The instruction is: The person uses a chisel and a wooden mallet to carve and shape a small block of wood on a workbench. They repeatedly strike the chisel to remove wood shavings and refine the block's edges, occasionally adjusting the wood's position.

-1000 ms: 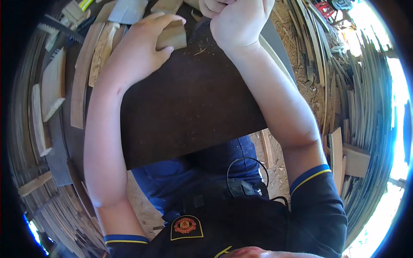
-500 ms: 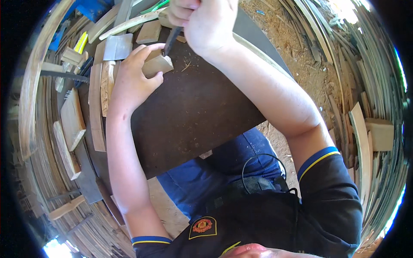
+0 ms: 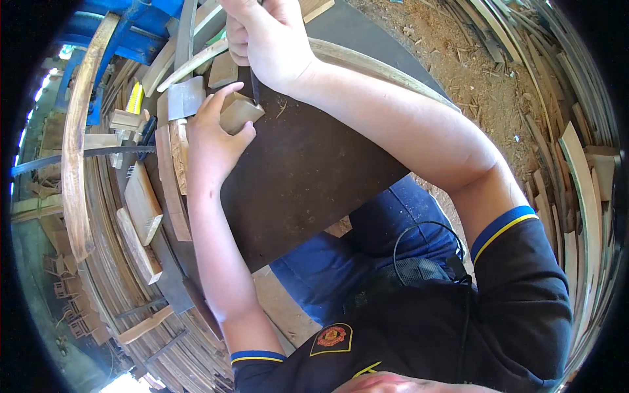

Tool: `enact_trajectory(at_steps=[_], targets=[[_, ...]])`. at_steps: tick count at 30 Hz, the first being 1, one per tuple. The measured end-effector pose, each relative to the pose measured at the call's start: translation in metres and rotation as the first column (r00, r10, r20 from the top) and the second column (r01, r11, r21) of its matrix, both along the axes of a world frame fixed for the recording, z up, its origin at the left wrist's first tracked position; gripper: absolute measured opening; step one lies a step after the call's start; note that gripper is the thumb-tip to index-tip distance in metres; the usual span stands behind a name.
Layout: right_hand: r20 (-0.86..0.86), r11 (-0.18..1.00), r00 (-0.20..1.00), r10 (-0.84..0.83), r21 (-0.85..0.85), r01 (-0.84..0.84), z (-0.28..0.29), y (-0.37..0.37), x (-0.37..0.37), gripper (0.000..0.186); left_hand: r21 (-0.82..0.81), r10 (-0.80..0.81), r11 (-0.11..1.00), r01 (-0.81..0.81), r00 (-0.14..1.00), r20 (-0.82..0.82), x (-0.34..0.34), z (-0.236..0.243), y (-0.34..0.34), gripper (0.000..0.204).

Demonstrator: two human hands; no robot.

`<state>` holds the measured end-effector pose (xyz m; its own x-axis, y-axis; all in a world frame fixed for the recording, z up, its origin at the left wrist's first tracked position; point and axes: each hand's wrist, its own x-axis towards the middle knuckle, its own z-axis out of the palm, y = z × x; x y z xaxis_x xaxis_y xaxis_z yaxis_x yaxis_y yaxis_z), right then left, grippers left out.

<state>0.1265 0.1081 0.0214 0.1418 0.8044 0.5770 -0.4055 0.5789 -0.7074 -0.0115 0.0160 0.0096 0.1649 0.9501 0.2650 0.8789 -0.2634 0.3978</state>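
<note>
Wood block (image 3: 238,118) lies on the dark tabletop (image 3: 308,157), held between the thumb and spread fingers of the left hand (image 3: 215,139). The right hand (image 3: 272,42) is closed in a fist around a dark, narrow tool (image 3: 255,90), its lower end at the block's right side; whether it touches the wood is hard to tell. Just beyond the left hand lie a flat grey metal piece (image 3: 186,98) and a paler block (image 3: 223,70), with wooden strips (image 3: 171,187) to its left and a saw (image 3: 108,152) farther left.
</note>
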Motion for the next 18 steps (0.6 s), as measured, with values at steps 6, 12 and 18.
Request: enact_trajectory(at_steps=[6,12,18], targets=[[-0.421,0.942,0.845,0.330,0.092,-0.322,0.034,-0.004,0.026,0.023,-0.073,0.058,0.996,-0.058,0.998,0.009,-0.002,-0.003,-0.002,0.055],[-0.357,0.964,0.900,0.249,0.002,-0.266,0.021,0.004,0.010,0.027,-0.026,0.078,0.997,-0.079,0.995,-0.059,0.011,-0.005,-0.001,0.056],[-0.463,0.927,0.805,0.371,0.128,-0.353,0.038,-0.007,0.030,0.028,-0.036,0.071,0.997,-0.071,0.997,-0.005,0.004,-0.006,-0.002,0.056]])
